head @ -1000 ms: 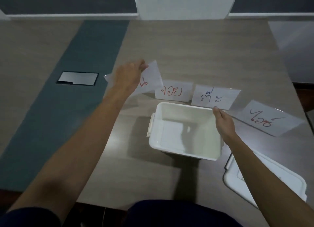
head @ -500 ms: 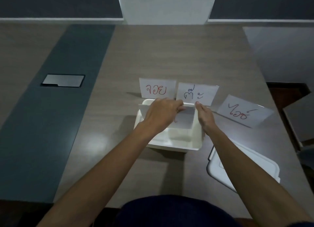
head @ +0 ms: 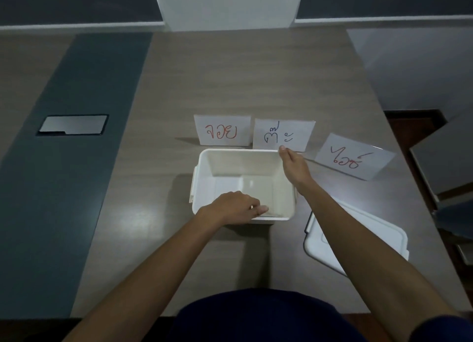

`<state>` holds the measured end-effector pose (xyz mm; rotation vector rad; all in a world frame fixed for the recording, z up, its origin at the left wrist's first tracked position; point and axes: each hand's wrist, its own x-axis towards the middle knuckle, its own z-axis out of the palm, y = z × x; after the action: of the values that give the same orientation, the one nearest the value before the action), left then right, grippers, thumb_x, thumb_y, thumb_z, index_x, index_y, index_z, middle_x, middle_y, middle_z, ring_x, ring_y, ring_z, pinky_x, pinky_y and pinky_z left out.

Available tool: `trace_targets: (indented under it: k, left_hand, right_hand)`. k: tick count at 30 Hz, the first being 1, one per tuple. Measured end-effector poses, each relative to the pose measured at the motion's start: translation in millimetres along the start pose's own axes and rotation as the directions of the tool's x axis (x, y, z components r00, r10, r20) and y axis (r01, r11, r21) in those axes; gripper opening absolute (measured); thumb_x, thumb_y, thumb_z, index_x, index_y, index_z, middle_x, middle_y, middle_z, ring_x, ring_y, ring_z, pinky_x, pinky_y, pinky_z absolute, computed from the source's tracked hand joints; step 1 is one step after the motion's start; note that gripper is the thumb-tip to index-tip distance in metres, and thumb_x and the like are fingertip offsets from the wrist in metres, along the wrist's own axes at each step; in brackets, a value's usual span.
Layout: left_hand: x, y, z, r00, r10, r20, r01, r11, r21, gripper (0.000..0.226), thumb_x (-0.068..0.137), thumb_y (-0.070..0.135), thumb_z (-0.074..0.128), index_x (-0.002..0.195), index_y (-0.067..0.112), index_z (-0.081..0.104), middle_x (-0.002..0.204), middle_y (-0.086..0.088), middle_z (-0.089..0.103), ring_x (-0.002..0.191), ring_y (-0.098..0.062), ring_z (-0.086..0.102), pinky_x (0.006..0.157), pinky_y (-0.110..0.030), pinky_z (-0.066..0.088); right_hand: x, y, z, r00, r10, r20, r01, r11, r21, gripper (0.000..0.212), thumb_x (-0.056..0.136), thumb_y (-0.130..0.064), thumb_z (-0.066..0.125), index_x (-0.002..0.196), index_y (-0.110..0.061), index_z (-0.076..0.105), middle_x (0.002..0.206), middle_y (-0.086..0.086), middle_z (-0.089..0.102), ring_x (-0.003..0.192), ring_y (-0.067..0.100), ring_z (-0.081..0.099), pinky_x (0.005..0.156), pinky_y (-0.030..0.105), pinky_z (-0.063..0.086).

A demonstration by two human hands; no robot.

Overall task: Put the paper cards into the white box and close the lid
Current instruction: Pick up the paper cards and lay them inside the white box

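Observation:
The open white box (head: 243, 162) stands in the middle of the table. My left hand (head: 231, 209) reaches over its near rim, fingers pinched on a paper card (head: 271, 215); only a thin pale edge of that card shows inside the box. My right hand (head: 294, 167) grips the box's far right corner. Behind the box stand a card with red writing (head: 222, 131) and a card with dark writing (head: 282, 135). A third card with red writing (head: 354, 157) lies to the right. The white lid (head: 358, 239) rests on the table at the near right, partly under my right forearm.
A dark strip with a metal cable flap (head: 73, 125) runs down the table's left side. The table's right edge is close to the lid, with grey furniture (head: 448, 157) beyond it. A white column (head: 230, 6) stands at the far end.
My left hand carried the leftmost card from the table over the box and down to its near wall. My right hand stayed on the box's corner.

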<state>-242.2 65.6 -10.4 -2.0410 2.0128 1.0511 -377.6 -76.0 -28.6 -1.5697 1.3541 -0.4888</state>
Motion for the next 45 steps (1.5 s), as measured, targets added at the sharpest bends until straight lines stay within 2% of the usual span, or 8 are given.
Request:
trace_targets:
  k: [5,10,15,22,28,32,39,45]
  left_hand:
    - [6.8,-6.6,-10.9,0.999,0.013,0.047,-0.005,0.988,-0.155,0.061,0.092,0.063,0.026,0.100,0.021,0.069,0.099,-0.002,0.072,0.096,-0.024,0.062,0.089,-0.040,0.048]
    - [24.3,-25.6,-62.6,0.928,-0.002,-0.373,-0.133,0.933,-0.335,0.044,0.092,0.053,0.041,0.092,0.019,0.068,0.088,-0.001,0.074,0.076,-0.016,0.065,0.083,-0.040,0.054]
    - [67.2,-58.9,-115.2,0.770,-0.068,-0.634,-0.130,0.957,-0.260,0.026,0.090,0.040,0.052,0.097,0.021,0.067,0.098,0.000,0.071,0.089,-0.019,0.065,0.084,-0.036,0.052]
    - [137.9,-112.6,-141.5,0.822,-0.087,-0.563,0.144,0.988,0.058,0.051,0.089,0.043,0.057,0.131,0.013,0.054,0.134,-0.014,0.053,0.128,-0.032,0.041,0.105,-0.042,0.035]
    - [161.7,-128.7,-141.4,0.918,-0.145,-0.368,0.214,0.964,0.155,0.026,0.096,0.021,0.047,0.118,0.010,0.058,0.113,-0.026,0.065,0.103,-0.041,0.061,0.083,-0.042,0.047]
    - [152.6,-126.5,-150.8,0.852,-0.111,-0.511,0.213,0.966,0.145,0.023,0.093,0.011,0.049,0.115,0.009,0.058,0.107,-0.027,0.067,0.095,-0.043,0.063,0.074,-0.043,0.048]
    - [76.1,-73.8,-187.2,0.607,-0.018,-0.794,0.150,0.984,0.092,0.019,0.093,0.017,0.048,0.107,0.010,0.059,0.102,-0.025,0.066,0.091,-0.046,0.061,0.073,-0.046,0.047]
    - [8.2,-6.6,-148.7,0.631,0.172,-0.757,-0.032,0.980,0.196,0.013,0.090,0.017,0.053,0.097,0.011,0.062,0.094,-0.017,0.069,0.085,-0.040,0.063,0.066,-0.041,0.043]
  right_hand:
    - [4.7,2.4,-1.7,1.000,-0.013,0.010,0.013,0.999,-0.039,0.048,0.103,-0.041,0.035,0.117,-0.005,0.064,0.106,0.005,0.062,0.098,0.016,0.052,0.086,0.028,0.037]
    - [14.4,8.8,-11.3,1.000,-0.016,-0.015,0.014,0.997,-0.077,0.039,0.103,-0.039,0.037,0.076,-0.017,0.054,0.070,-0.007,0.052,0.068,0.010,0.048,0.065,0.029,0.035]
    - [19.7,12.6,-15.7,0.998,-0.049,-0.028,0.046,0.994,-0.101,0.046,0.103,-0.038,0.037,0.085,0.000,0.057,0.075,0.009,0.057,0.071,0.016,0.049,0.066,0.031,0.036]
    - [24.0,18.9,-11.6,0.995,-0.078,-0.054,0.071,0.990,-0.118,0.046,0.103,-0.038,0.038,0.100,0.000,0.063,0.096,0.017,0.068,0.092,0.029,0.061,0.083,0.038,0.046]
    - [27.6,20.9,-11.6,0.994,-0.082,-0.068,0.075,0.992,-0.097,0.041,0.104,-0.036,0.038,0.101,-0.006,0.066,0.098,0.008,0.070,0.093,0.022,0.062,0.081,0.031,0.043]
    - [27.5,22.5,-12.5,0.995,-0.069,-0.068,0.064,0.995,-0.075,0.040,0.103,-0.037,0.039,0.103,-0.009,0.067,0.099,0.006,0.070,0.093,0.020,0.062,0.080,0.030,0.043]
    - [25.8,18.6,-14.4,0.997,-0.059,-0.059,0.054,0.995,-0.078,0.046,0.103,-0.039,0.037,0.100,-0.001,0.063,0.099,0.018,0.068,0.095,0.030,0.061,0.085,0.037,0.045]
    - [23.7,18.4,-14.9,0.996,-0.066,-0.061,0.060,0.994,-0.092,0.043,0.103,-0.038,0.036,0.084,-0.006,0.058,0.075,0.002,0.060,0.075,0.019,0.054,0.070,0.032,0.038]
